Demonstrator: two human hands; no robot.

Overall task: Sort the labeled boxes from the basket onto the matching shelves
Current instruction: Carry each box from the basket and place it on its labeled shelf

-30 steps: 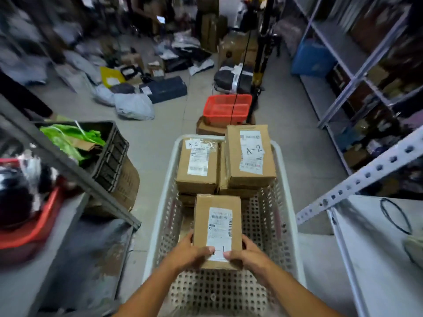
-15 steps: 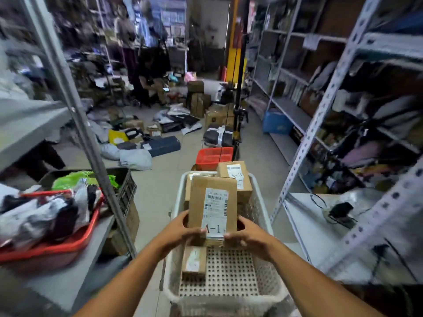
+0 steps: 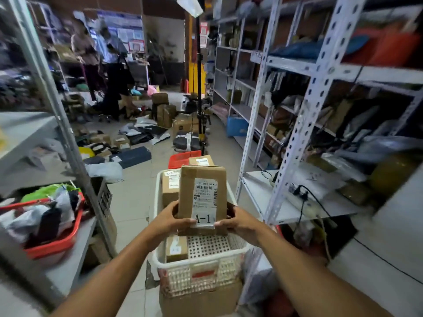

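from the head view, both hands, left (image 3: 170,219) and right (image 3: 238,219), grip the brown cardboard box labelled a-1 (image 3: 202,197) by its lower corners, lifted above the white perforated plastic basket (image 3: 201,268). held that low, it could tip forward. grey perforated shelf uprights (image 3: 304,124) crowd the right; the aisle ahead is littered.

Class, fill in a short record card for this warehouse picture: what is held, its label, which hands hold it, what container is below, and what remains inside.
Held item: cardboard box, upright
Label: A-1
Left hand: grips the box's lower left edge
Right hand: grips the lower right edge
Container below: white basket
Remaining inside: small box at the near end, more boxes at the far end
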